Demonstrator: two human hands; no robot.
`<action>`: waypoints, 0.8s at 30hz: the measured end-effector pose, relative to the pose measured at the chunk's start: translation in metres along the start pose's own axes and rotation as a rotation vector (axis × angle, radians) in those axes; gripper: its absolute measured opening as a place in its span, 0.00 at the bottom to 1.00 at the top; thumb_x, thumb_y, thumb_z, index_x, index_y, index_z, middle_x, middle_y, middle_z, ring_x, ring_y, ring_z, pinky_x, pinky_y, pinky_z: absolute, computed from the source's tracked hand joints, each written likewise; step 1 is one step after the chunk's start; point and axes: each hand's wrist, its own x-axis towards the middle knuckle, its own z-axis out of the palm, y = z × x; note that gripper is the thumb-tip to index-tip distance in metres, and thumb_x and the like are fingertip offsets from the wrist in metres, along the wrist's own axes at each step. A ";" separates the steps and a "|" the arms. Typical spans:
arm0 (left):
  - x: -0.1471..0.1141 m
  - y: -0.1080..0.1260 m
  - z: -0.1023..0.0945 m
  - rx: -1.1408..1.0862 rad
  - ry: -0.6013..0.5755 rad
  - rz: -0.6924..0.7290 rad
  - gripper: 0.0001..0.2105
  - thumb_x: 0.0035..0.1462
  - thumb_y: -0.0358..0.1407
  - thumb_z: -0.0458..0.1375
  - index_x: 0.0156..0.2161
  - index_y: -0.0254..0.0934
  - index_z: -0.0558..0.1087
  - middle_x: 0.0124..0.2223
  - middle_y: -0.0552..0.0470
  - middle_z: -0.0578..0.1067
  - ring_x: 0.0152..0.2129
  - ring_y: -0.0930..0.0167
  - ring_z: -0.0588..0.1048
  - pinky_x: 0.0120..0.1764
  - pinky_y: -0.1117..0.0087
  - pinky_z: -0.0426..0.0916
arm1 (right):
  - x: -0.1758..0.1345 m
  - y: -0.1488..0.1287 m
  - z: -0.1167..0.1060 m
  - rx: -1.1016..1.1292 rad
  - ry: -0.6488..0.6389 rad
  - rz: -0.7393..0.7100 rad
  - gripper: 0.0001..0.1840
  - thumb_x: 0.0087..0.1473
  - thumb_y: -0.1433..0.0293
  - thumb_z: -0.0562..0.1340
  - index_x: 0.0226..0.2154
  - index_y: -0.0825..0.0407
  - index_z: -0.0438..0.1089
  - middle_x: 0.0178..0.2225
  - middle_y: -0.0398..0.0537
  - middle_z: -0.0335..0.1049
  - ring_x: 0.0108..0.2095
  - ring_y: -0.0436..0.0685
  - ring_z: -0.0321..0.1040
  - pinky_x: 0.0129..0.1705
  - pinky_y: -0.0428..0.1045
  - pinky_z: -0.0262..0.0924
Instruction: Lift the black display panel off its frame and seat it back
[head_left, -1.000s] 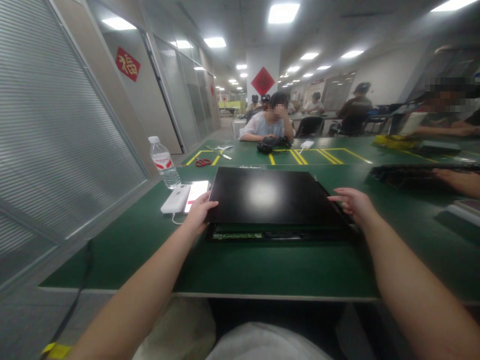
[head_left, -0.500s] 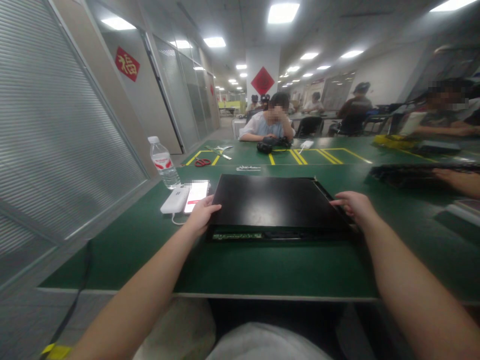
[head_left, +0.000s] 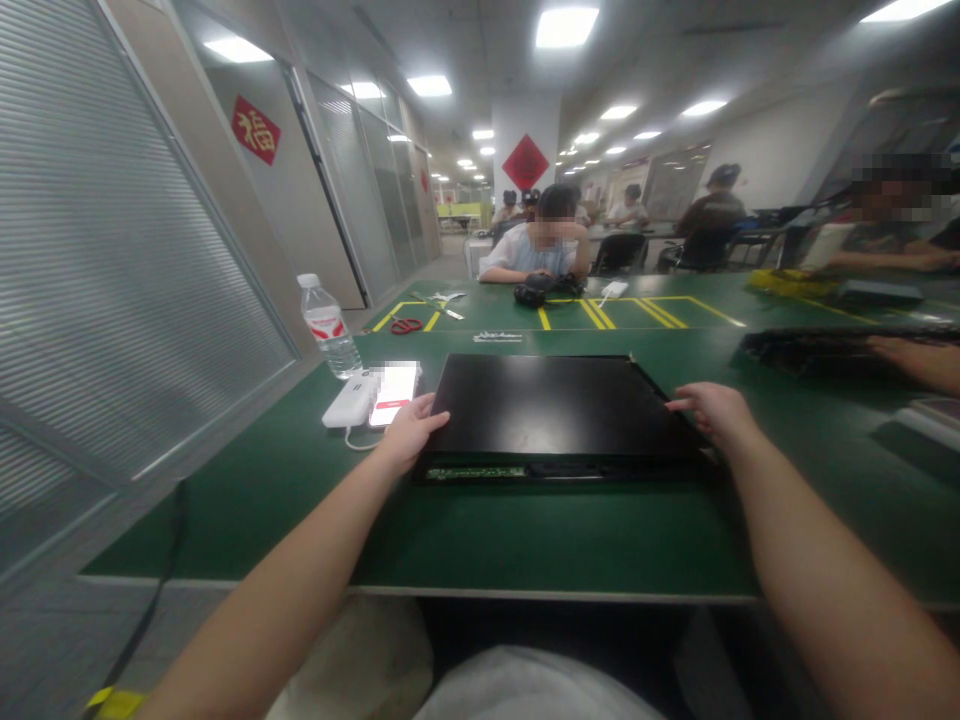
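A flat, glossy black screen panel (head_left: 547,405) lies over a dark frame (head_left: 607,471) on the green table (head_left: 570,545). Along the near side, a strip of green circuit board (head_left: 480,472) shows in the gap below the panel. My left hand (head_left: 411,432) pinches the panel's left edge, thumb on top and the other fingers partly hidden under it. At the right edge, my right hand (head_left: 716,415) has its fingertips closed on the panel's side; its lower fingers rest by the frame's right side and are partly hidden.
Left of the panel are a lit phone (head_left: 395,392), a white power bank (head_left: 349,400) with a cable, and a water bottle (head_left: 330,328). Red-handled scissors (head_left: 406,325) lie farther back. A person (head_left: 536,245) sits opposite; another person's hand (head_left: 911,358) is at the right on a dark object.
The panel's far and left edges have shifted slightly toward me and to the right, and its near edge sits a little closer to the frame. Both hands keep their places on it.
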 end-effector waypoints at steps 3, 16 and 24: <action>0.000 0.000 0.002 0.016 0.001 -0.001 0.23 0.49 0.20 0.75 0.51 0.36 0.83 0.50 0.41 0.90 0.54 0.52 0.88 0.58 0.53 0.83 | -0.002 -0.003 0.001 -0.017 0.054 0.045 0.11 0.45 0.67 0.72 0.35 0.50 0.78 0.28 0.55 0.82 0.16 0.48 0.48 0.15 0.47 0.43; 0.004 -0.002 -0.001 0.062 -0.072 -0.043 0.22 0.47 0.23 0.78 0.48 0.37 0.84 0.51 0.39 0.90 0.51 0.52 0.89 0.50 0.59 0.85 | -0.003 -0.002 0.002 -0.340 0.126 -0.043 0.04 0.51 0.66 0.71 0.31 0.48 0.80 0.32 0.51 0.85 0.29 0.59 0.73 0.28 0.51 0.60; 0.004 0.001 -0.004 0.027 -0.086 -0.049 0.23 0.46 0.22 0.75 0.49 0.36 0.84 0.51 0.37 0.89 0.53 0.50 0.88 0.55 0.56 0.83 | 0.000 0.002 0.002 -0.437 0.150 -0.127 0.03 0.51 0.65 0.71 0.29 0.46 0.79 0.31 0.49 0.84 0.32 0.62 0.77 0.30 0.52 0.63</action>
